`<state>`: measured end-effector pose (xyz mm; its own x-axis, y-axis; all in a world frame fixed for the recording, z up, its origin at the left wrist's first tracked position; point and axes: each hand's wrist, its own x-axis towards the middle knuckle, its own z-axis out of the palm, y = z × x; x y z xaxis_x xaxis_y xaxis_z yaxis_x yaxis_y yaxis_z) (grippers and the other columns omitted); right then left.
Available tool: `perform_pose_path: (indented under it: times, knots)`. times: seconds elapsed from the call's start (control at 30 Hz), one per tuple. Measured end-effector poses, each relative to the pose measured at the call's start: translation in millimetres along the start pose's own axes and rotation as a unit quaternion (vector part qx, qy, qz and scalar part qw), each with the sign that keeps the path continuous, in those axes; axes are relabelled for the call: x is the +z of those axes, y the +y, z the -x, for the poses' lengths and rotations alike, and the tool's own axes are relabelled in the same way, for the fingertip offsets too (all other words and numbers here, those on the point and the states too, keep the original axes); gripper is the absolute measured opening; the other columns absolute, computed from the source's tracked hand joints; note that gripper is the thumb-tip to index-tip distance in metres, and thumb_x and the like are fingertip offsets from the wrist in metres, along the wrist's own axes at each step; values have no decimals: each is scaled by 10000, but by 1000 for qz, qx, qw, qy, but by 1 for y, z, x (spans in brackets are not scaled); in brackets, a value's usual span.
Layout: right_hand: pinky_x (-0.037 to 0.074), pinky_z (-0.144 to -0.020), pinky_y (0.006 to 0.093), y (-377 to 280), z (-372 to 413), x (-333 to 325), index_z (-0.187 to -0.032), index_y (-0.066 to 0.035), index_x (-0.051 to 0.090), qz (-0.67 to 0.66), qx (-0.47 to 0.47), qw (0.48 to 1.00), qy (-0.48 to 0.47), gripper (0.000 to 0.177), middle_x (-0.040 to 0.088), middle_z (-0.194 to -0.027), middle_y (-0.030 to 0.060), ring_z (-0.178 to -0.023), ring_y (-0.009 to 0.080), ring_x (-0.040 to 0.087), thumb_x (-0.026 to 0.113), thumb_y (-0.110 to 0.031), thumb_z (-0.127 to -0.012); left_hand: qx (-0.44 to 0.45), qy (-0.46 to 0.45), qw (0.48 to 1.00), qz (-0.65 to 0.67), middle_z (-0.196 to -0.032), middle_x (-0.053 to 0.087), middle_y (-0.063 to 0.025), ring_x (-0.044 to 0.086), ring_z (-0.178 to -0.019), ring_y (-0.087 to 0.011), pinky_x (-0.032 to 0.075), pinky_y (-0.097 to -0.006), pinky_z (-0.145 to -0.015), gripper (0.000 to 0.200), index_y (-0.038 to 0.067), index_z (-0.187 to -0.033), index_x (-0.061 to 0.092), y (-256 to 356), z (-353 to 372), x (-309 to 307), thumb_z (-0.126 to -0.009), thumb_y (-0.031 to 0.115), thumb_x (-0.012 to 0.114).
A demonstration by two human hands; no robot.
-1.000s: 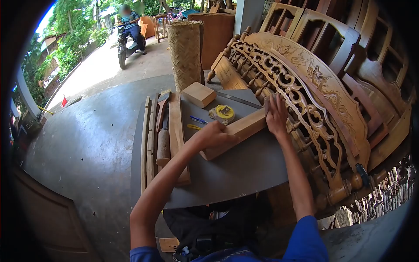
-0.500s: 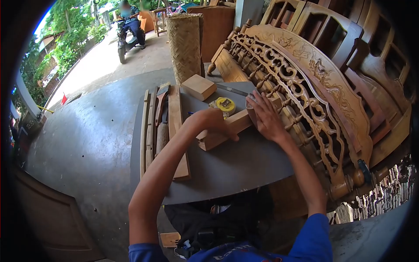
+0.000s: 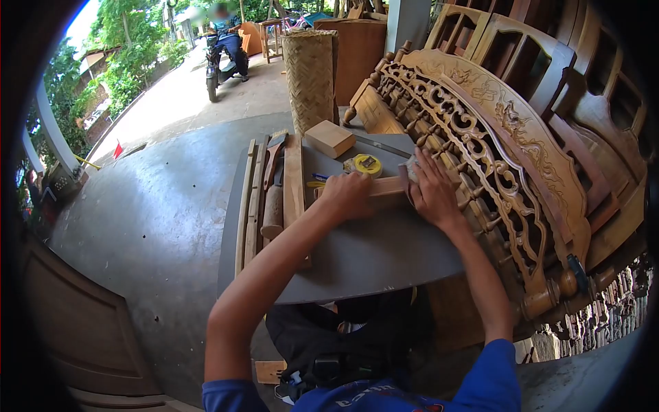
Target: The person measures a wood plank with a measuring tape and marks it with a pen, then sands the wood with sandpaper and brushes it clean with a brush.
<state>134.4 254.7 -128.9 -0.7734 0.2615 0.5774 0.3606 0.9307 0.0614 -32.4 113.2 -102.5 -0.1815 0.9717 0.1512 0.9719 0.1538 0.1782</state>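
A long pale wooden block lies across the grey table. My left hand grips its near end from above. My right hand lies flat against the block's far end, fingers spread, pressing what looks like a piece of sandpaper to the wood. Just beyond the block sit a yellow tape measure and a short square wood block.
Wooden strips and boards, with a hand tool among them, lie along the table's left edge. A carved wooden headboard leans at the right. A woven cylinder stands behind. A person on a motorbike is far back.
The block has swung from a diagonal toward lying crosswise. My right hand slid along its far end. My left hand shifted right with the near end.
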Motion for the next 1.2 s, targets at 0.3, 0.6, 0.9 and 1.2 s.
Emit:
perform_pose_path:
  times: [0.3, 0.6, 0.9, 1.2]
  knots:
    - [173, -1080, 402, 12, -36, 21, -1204, -20, 474, -85, -28, 995, -49, 449, 451, -1271, 168, -1233, 296, 364, 324, -226, -833, 0, 116, 991, -71, -745, 630, -134, 633, -734, -286, 492, -394, -640, 603, 45, -878, 577, -11, -10, 15, -585, 558, 698]
    - [212, -1042, 430, -9, -20, 29, -1161, -23, 501, -14, -8, 998, 54, 432, 500, -1215, 140, -1143, 265, 456, 319, -270, -857, -22, 91, 994, -53, -792, 641, -154, 637, -764, -279, 508, -379, -667, 592, 30, -910, 592, -8, -15, 13, -586, 509, 719]
    - [317, -986, 395, 6, -27, 41, -1147, 10, 516, -64, -64, 996, 23, 445, 510, -1200, 169, -1111, 298, 477, 327, -266, -853, -32, 76, 995, -65, -799, 639, -154, 635, -755, -287, 507, -383, -668, 623, -2, -930, 568, -5, -15, 12, -607, 512, 709]
    - [312, -997, 387, 8, 6, 16, -1114, 38, 508, -13, 9, 999, 38, 452, 524, -1141, 186, -1123, 308, 461, 310, -293, -878, 68, 61, 994, -62, -714, 610, -171, 614, -700, -329, 476, -419, -623, 605, 18, -856, 508, -31, -17, 8, -633, 555, 672]
